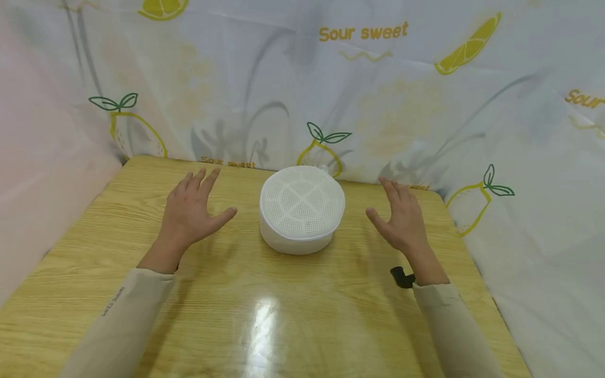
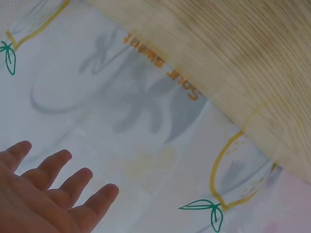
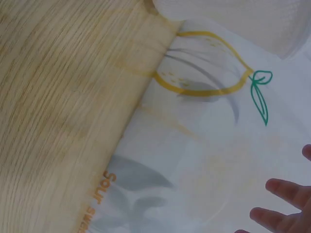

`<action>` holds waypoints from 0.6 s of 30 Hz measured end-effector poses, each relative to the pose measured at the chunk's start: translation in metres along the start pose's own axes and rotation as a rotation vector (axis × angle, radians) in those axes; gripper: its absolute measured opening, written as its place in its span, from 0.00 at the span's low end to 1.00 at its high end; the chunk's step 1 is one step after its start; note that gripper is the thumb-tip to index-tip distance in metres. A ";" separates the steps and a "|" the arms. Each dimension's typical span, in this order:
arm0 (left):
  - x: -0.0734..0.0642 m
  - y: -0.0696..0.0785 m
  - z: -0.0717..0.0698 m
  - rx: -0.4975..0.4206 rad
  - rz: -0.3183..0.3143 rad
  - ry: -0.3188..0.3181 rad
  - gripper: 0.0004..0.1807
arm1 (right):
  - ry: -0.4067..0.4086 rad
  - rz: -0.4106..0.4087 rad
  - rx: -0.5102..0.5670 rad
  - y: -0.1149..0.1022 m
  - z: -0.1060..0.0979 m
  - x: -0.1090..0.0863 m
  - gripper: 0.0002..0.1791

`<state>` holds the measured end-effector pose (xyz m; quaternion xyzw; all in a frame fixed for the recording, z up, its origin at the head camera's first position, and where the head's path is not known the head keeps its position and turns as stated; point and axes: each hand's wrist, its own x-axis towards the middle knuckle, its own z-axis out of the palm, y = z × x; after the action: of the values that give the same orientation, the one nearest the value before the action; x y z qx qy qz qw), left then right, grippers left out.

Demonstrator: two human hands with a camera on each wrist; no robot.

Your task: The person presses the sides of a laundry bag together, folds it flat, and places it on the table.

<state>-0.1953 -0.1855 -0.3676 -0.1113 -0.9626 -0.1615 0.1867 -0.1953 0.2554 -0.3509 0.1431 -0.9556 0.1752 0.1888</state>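
Observation:
A round white mesh case (image 1: 302, 205), like a laundry bag for shoes or bras, sits on the wooden table between the two hands. Its top is mesh with crossing bands, and a small white bit sticks out at its back right. To its left the left hand (image 1: 189, 210) is held with fingers and thumb spread, apart from it. On the other side the right hand (image 1: 402, 218) is likewise spread and holds nothing. In the right wrist view, part of the white case (image 3: 243, 19) shows at the top. Both wrist views show only fingers of their hands.
The wooden table (image 1: 212, 315) has a bright glare at its front middle. A white curtain (image 1: 302, 79) with lemon prints and "Sour sweet" lettering hangs behind and at the right. A black wrist piece (image 1: 402, 277) juts from beside the right sleeve.

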 end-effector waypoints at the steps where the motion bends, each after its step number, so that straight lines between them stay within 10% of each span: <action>1: 0.000 0.000 0.000 0.001 0.000 0.001 0.50 | 0.001 -0.002 -0.013 0.000 0.000 0.001 0.42; 18: 0.003 0.013 0.005 -0.056 0.026 0.019 0.48 | 0.006 -0.032 -0.142 -0.009 0.000 0.008 0.43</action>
<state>-0.1959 -0.1711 -0.3670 -0.1276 -0.9544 -0.1871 0.1947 -0.1993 0.2460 -0.3453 0.1439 -0.9627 0.1044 0.2042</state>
